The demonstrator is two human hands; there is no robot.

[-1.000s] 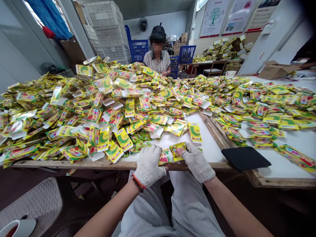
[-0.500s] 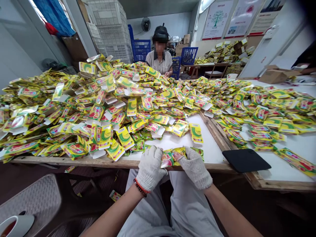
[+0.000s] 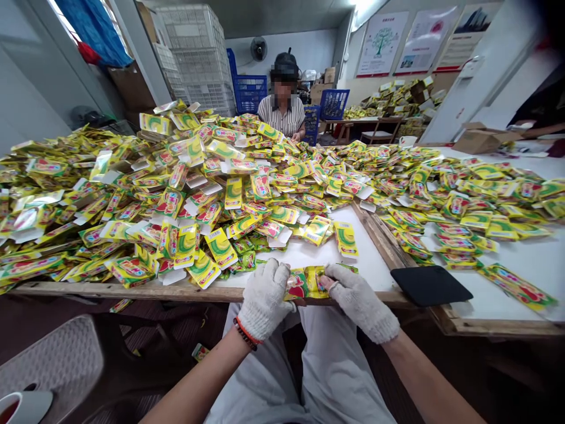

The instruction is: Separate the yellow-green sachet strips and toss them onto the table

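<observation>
Just above the table's front edge, my left hand [image 3: 267, 299], in a white knit glove, is closed round the left end of a small yellow printed box [image 3: 296, 285] with a red picture. At its right end, my right hand [image 3: 362, 301], gloved with a bare thumb tip showing, pinches a shiny yellow packet [image 3: 315, 281]. The packet meets the box; whether it is partly inside, I cannot tell. Green wrapping [image 3: 352, 268] peeks out behind my right fingers. Small green packets [image 3: 243, 262] lie beyond my left hand, beside a heap of yellow boxes [image 3: 185, 176].
A wooden strip [image 3: 375, 235] divides the white table. Right of it are a black flat pad [image 3: 430, 286] and more boxes [image 3: 481, 221]. Across the heap sits a person [image 3: 282, 112]. A stool [image 3: 57, 353] with a cup [image 3: 26, 406] stands at my left.
My right hand has shifted slightly rightward relative to the left, its wrist swinging outward. Both hands still hold the box and packet. The whole view has moved a little.
</observation>
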